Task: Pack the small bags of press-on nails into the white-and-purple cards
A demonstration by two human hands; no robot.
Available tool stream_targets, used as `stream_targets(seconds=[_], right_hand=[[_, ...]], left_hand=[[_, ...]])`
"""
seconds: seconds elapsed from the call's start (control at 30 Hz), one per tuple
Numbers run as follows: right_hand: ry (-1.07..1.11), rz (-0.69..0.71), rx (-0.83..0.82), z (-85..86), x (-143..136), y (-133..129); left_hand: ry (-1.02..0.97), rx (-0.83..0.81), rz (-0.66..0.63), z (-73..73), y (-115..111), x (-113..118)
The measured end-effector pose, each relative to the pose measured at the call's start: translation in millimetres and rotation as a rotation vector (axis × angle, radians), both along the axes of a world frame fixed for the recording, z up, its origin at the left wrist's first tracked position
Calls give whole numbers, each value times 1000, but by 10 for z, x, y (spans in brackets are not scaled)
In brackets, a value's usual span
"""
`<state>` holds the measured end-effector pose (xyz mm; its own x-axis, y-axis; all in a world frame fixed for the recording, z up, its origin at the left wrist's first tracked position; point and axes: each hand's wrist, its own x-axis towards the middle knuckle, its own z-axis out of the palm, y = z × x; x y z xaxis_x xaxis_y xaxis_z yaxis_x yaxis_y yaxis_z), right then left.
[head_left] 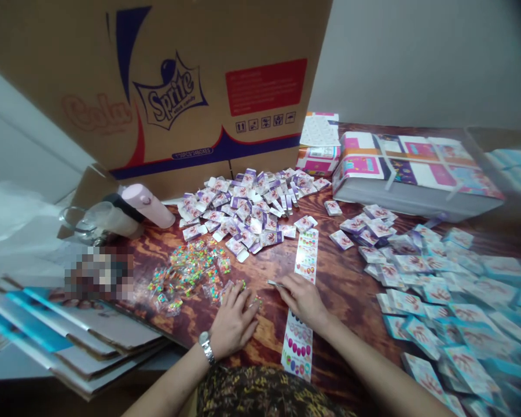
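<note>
My left hand [234,317], with a watch on its wrist, lies palm down on the table with its fingers a little apart. Its fingertips touch small clear packets of coloured candy at the near edge of a loose candy packet pile [191,263]. My right hand [304,300] is closed, pinching a small thin pale piece [275,284] whose kind I cannot make out. Under that hand and wrist runs a long sticker strip [306,255] printed with bright nail-like shapes. Beyond both hands is a heap of small white and purple boxes [243,208], some with flaps open.
Many small boxes [434,289] cover the table's right side. A large cardboard carton [178,87] stands at the back, beside strapped printed card stacks [408,162]. At left are a pink bottle [147,204], clear cups, and flattened cartons [78,341] by the table edge.
</note>
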<state>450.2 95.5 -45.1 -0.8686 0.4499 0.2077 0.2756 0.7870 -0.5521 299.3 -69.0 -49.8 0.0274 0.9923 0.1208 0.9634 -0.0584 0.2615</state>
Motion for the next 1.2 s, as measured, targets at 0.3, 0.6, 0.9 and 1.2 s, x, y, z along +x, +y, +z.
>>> stream_targets(seconds=[0.3,0.6,0.9,1.2], right_hand=[[-17,-63,150,-136,-73,-114],[-73,-45,278,-183,-72,-182],[-56,-64,225,-180,-52,-192],[-9,106,498,-306,-95,-137]], left_hand=[[-13,91,52,-84,162,177],[-53,84,75,-160,131,327],[-197,16,146,-132,229,488],[-225,54,105,-170,185,430]])
